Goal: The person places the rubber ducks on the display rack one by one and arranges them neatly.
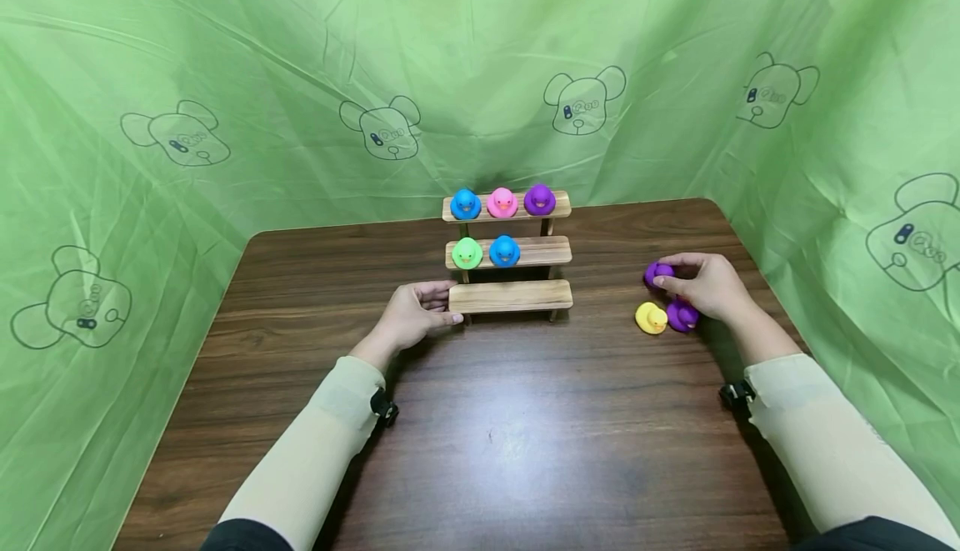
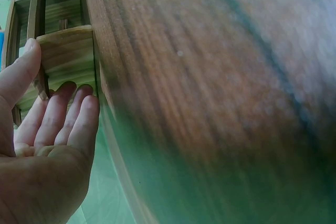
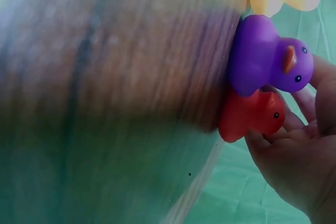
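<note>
My left hand (image 1: 411,313) holds the left end of the lowest board of a three-step wooden display stand (image 1: 510,296), the thumb on one side and the fingers on the other. Over on the right, thumb and fingers of my right hand (image 1: 705,284) pinch a purple rubber duck (image 1: 657,273). Closer to me sit a second purple duck (image 1: 682,316) and a yellow duck (image 1: 650,318). A red duck (image 3: 251,115) shows under my palm in the right wrist view; the hand hides it from the head view.
Blue (image 1: 465,204), pink (image 1: 502,203) and purple (image 1: 539,200) ducks line the top step. A green duck (image 1: 467,253) and a blue one (image 1: 504,251) share the middle step. Green cloth (image 1: 480,51) hangs around the dark wooden table (image 1: 525,451).
</note>
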The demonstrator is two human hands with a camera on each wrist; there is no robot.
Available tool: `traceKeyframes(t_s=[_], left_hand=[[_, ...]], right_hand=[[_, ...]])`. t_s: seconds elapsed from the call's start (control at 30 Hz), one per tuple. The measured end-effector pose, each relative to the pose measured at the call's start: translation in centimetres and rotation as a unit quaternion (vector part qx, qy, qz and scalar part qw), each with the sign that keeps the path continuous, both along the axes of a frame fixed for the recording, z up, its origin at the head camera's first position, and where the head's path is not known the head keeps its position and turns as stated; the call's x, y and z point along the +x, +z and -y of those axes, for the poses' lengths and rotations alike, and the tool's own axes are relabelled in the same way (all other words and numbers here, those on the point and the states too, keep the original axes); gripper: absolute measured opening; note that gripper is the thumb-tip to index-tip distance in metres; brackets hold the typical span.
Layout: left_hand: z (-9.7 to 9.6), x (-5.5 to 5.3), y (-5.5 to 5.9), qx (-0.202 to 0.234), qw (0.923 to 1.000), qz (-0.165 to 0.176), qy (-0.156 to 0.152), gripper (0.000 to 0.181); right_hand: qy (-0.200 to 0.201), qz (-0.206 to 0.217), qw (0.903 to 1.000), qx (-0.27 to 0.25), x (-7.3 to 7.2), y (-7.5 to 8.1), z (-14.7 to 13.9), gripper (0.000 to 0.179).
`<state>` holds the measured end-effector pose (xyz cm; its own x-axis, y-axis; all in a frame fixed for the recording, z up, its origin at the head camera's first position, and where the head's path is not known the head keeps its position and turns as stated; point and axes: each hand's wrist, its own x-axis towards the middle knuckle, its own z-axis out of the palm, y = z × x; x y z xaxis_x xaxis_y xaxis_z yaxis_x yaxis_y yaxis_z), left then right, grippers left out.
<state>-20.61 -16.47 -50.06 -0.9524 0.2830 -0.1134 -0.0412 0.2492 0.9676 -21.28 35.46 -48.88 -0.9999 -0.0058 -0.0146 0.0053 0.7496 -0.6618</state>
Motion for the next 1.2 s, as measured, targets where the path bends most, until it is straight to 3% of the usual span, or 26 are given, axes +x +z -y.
traceKeyframes(t_s=[0.3, 0.6, 0.9, 1.2], left_hand=[[0.0, 0.0, 0.0, 0.004, 1.0000, 0.004, -0.003, 0.059], [0.0, 0.0, 0.1, 0.005, 1.0000, 0.005, -0.002, 0.059], [0.0, 0.0, 0.0, 0.002, 1.0000, 0.007, -0.002, 0.060], [0.0, -0.1, 0.0, 0.001, 1.0000, 0.005, -0.002, 0.059]], right_hand=[[-0.002, -0.032, 0.9984, -0.046, -0.1, 0.8, 2.1, 0.055], [-0.001, -0.073, 0.9961, -0.049, 0.0, 2.0, 4.8, 0.045], [0.015, -0.086, 0.9921, -0.090, 0.1, 4.0, 7.4, 0.046], [0.023, -0.096, 0.9886, -0.113, 0.1, 4.8, 9.3, 0.044]])
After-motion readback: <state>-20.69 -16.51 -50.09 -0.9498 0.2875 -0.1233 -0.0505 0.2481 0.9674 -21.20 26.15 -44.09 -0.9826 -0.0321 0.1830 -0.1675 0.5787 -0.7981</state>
